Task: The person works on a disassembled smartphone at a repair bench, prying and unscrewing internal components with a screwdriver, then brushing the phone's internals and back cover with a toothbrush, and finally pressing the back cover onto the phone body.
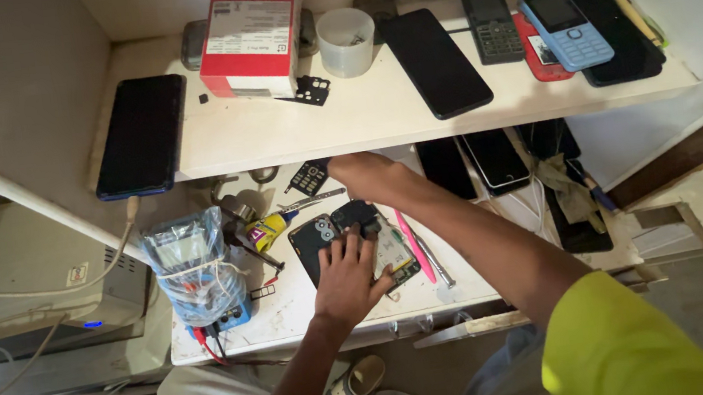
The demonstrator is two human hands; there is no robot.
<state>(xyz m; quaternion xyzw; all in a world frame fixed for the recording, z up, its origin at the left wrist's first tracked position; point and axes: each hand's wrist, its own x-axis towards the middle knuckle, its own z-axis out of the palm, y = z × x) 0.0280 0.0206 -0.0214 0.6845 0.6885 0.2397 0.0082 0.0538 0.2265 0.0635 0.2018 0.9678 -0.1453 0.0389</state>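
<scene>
While our left hand (pixel 346 280) lies flat, fingers spread, on the opened phone (pixel 355 240) on the counter (pixel 293 307), our right hand (pixel 364 172) reaches behind that phone under the shelf (pixel 342 123); its grip is hidden.

Head camera looks steeply down, close above the workbench (pixel 293 307) and shelf (pixel 360 120).
</scene>
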